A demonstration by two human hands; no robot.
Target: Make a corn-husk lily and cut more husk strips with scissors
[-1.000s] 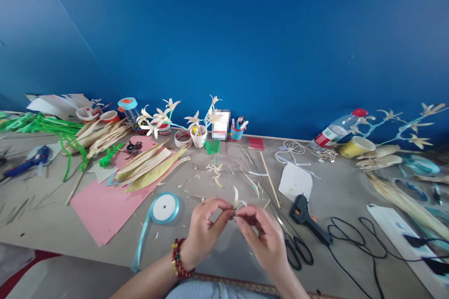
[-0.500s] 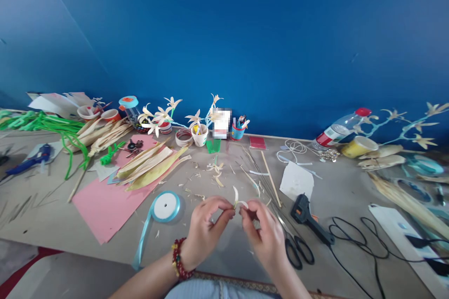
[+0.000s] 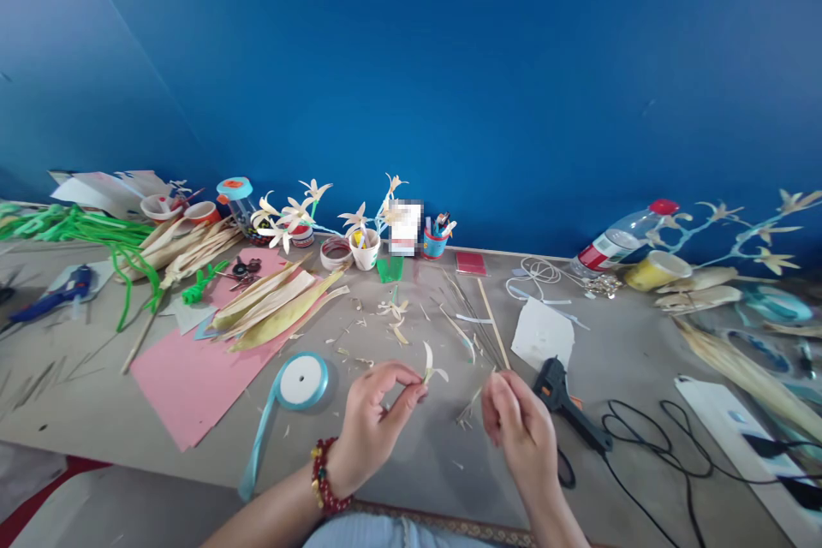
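Observation:
Between the thumb and forefinger of my left hand [image 3: 384,411] is a small husk flower [image 3: 430,364], its pale curved petals pointing up. My right hand [image 3: 521,418] is apart from the flower, to its right, fingers closed together; what they hold, if anything, is hidden. Close to its fingertips is a thin pale sprig [image 3: 467,413]; I cannot tell whether it touches them. Beneath the right hand are black-handled scissors [image 3: 566,471], mostly covered, with one handle loop showing.
A glue gun [image 3: 565,407] with its black cord lies right of my right hand. On the left are a blue ribbon roll [image 3: 303,381], pink paper [image 3: 193,385] and dried husks [image 3: 276,308]. Behind stand a cup [image 3: 365,250], husk flowers [image 3: 299,212] and a plastic bottle [image 3: 626,235].
My right hand has moved away to the right from the flower and now covers most of the scissors. The left hand keeps the flower in nearly the same place. The sprig now shows.

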